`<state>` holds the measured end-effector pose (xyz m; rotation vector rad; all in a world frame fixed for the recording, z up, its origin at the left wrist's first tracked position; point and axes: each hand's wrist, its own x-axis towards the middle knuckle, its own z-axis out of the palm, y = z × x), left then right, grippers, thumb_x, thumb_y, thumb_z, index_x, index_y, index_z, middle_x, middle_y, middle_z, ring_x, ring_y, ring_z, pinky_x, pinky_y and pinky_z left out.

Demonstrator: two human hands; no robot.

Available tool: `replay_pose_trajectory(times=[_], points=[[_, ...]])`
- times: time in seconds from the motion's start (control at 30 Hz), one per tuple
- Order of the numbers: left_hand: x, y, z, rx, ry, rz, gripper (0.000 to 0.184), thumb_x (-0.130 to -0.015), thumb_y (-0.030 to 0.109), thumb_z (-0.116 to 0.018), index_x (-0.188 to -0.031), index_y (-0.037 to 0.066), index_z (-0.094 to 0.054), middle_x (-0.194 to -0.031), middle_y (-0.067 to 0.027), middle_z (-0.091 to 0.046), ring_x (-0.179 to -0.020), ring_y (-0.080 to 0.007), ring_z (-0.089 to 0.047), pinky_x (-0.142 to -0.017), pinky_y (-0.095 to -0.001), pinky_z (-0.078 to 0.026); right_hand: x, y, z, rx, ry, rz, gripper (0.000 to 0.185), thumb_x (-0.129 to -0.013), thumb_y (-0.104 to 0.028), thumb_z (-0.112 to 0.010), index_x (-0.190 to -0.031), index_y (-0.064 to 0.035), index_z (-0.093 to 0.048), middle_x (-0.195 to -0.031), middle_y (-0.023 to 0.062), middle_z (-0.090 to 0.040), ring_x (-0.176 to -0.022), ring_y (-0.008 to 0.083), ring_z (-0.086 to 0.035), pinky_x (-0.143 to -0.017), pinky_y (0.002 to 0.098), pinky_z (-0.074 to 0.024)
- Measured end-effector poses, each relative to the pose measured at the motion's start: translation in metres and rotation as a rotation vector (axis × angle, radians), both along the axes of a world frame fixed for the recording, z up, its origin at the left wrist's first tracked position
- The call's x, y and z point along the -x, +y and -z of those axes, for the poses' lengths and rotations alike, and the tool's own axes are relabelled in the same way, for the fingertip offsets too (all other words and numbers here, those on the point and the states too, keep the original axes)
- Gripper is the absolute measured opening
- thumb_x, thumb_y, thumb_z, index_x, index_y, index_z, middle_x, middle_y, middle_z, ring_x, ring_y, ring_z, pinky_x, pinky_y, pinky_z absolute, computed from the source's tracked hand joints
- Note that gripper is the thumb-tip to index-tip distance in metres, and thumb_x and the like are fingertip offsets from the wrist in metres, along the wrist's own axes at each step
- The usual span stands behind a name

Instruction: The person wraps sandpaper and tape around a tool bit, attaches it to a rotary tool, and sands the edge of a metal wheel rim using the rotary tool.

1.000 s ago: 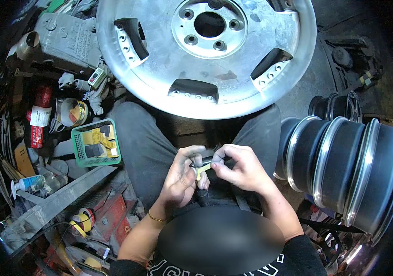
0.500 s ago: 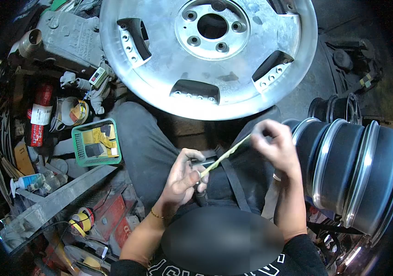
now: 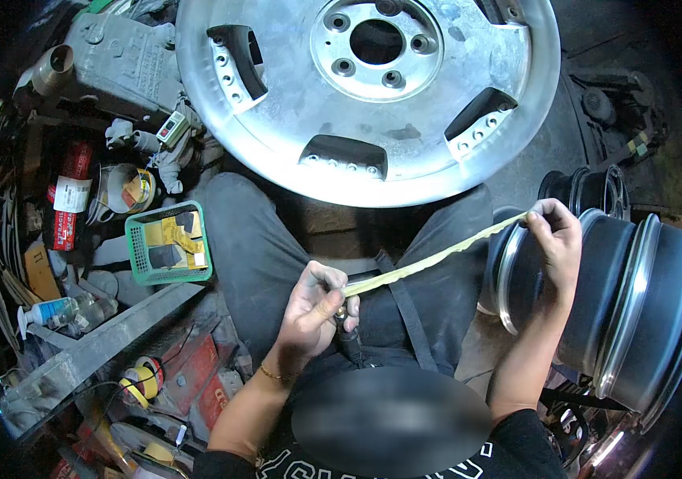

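A pale yellow strip (image 3: 436, 257) stretches between my two hands, slanting up to the right over my lap. Its lower end is at my left hand (image 3: 317, 310), whose fingers are closed around it and a dark metallic tool (image 3: 349, 335), mostly hidden by the fingers. My right hand (image 3: 555, 235) pinches the far end of the strip, in front of the stacked wheel rims. Beyond my knees lies a large silver wheel rim (image 3: 389, 164), face up, touched by neither hand.
Several wheel rims (image 3: 612, 279) are stacked sideways at the right. On the left are a green basket (image 3: 137, 254) with yellow and dark pieces, a red roll (image 3: 69, 195), a spray bottle (image 3: 45, 313), a metal beam (image 3: 109, 351) and yellow tape rolls (image 3: 143, 382).
My right hand has moved right and up, away from my left hand, drawing the yellow strip out much longer. My left hand has stayed nearly in place.
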<state>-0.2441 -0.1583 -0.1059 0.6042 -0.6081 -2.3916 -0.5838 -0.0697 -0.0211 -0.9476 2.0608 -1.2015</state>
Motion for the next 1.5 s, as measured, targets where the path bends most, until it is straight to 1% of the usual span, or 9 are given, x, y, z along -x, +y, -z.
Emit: replay_pose_trajectory(times=[0.2, 0.73, 0.83, 0.9, 1.03, 1.1, 1.2, 1.3, 1.5], points=[[-0.008, -0.005, 0.002, -0.093, -0.155, -0.089, 0.028, -0.103, 0.034, -0.038, -0.095, 0.009, -0.046, -0.088, -0.0085, -0.047, -0.069, -0.0209, -0.052, -0.053, -0.0307, -0.044, 0.031, 0.017, -0.009, 0.086, 0.046, 0.168, 0.01, -0.092, -0.009, -0.061, -0.087, -0.0007, -0.06, -0.079, 0.0019, -0.058, -0.076, 0.0099, -0.054, -0.074, 0.0239, -0.0425], [-0.009, 0.004, 0.002, -0.149, -0.131, -0.218, 0.035, -0.105, 0.034, -0.036, -0.103, 0.005, -0.055, -0.091, -0.0071, -0.052, -0.08, -0.0203, -0.053, -0.067, -0.0367, -0.046, -0.033, 0.004, -0.021, 0.157, 0.171, -0.12, 0.018, -0.08, -0.013, -0.066, -0.08, 0.001, -0.055, -0.093, 0.0121, -0.059, -0.092, 0.0208, -0.055, -0.088, 0.0329, -0.0417], [-0.012, 0.002, 0.003, -0.178, -0.106, -0.213, 0.033, -0.105, 0.031, -0.037, -0.104, 0.003, -0.055, -0.09, -0.0078, -0.054, -0.08, -0.0204, -0.054, -0.068, -0.0374, -0.048, -0.039, 0.007, -0.022, 0.426, -0.169, -0.088, 0.022, -0.08, -0.015, -0.067, -0.074, -0.0015, -0.05, -0.11, 0.0274, -0.062, -0.109, 0.0342, -0.059, -0.101, 0.0468, -0.0405], [-0.011, 0.001, 0.003, -0.2, -0.095, -0.206, 0.035, -0.105, 0.031, -0.037, -0.103, 0.003, -0.056, -0.088, -0.0083, -0.055, -0.08, -0.0204, -0.054, -0.068, -0.0374, -0.048, -0.051, 0.007, -0.029, 0.555, -0.356, -0.086, 0.021, -0.08, -0.013, -0.067, -0.075, -0.0024, -0.049, -0.099, 0.0279, -0.064, -0.1, 0.0378, -0.063, -0.096, 0.0498, -0.0454], [-0.008, -0.001, 0.0, -0.245, -0.134, -0.21, 0.037, -0.105, 0.032, -0.036, -0.101, 0.002, -0.058, -0.082, -0.0092, -0.055, -0.079, -0.0203, -0.054, -0.068, -0.0371, -0.047, -0.072, 0.009, -0.034, 0.502, -0.835, -0.087, 0.03, -0.079, -0.014, -0.072, -0.086, -0.0035, -0.045, -0.068, 0.0108, -0.054, -0.071, 0.0251, -0.064, -0.074, 0.0422, -0.0565], [-0.007, 0.0, 0.0, -0.258, -0.132, -0.208, 0.038, -0.105, 0.032, -0.036, -0.101, 0.002, -0.058, -0.082, -0.0094, -0.055, -0.079, -0.0203, -0.054, -0.068, -0.0371, -0.047, -0.097, 0.004, -0.023, 0.266, -0.557, -0.058, 0.032, -0.079, -0.013, -0.073, -0.095, -0.0059, -0.047, -0.077, 0.0058, -0.054, -0.067, 0.0133, -0.056, -0.063, 0.0287, -0.0491], [-0.005, 0.0, 0.0, -0.261, -0.124, -0.211, 0.037, -0.105, 0.032, -0.036, -0.101, 0.002, -0.058, -0.083, -0.0098, -0.056, -0.078, -0.0202, -0.054, -0.068, -0.0362, -0.047, -0.135, -0.023, -0.007, 0.039, -0.096, -0.489, 0.02, -0.08, -0.017, -0.072, -0.09, -0.0028, -0.063, -0.083, 0.0107, -0.062, -0.076, 0.0218, -0.064, -0.067, 0.0328, -0.0501], [-0.005, 0.002, -0.002, -0.198, -0.135, -0.21, 0.029, -0.104, 0.028, -0.041, -0.103, 0.003, -0.057, -0.086, -0.0083, -0.057, -0.079, -0.0186, -0.055, -0.069, -0.0347, -0.048, -0.183, -0.036, 0.026, 0.063, 0.061, -0.615, 0.03, -0.078, -0.022, -0.077, -0.096, -0.0041, -0.061, -0.082, 0.0146, -0.06, -0.073, 0.0326, -0.063, -0.065, 0.0385, -0.0514], [-0.008, 0.008, 0.003, -0.133, -0.151, -0.333, 0.009, -0.101, 0.014, -0.049, -0.102, 0.007, -0.055, -0.098, -0.0044, -0.06, -0.086, -0.0145, -0.059, -0.074, -0.0304, -0.05, -0.203, -0.045, 0.058, 0.048, 0.087, -0.517, 0.028, -0.081, -0.022, -0.074, -0.098, -0.0024, -0.062, -0.081, 0.014, -0.059, -0.072, 0.0318, -0.061, -0.064, 0.0371, -0.0496]])
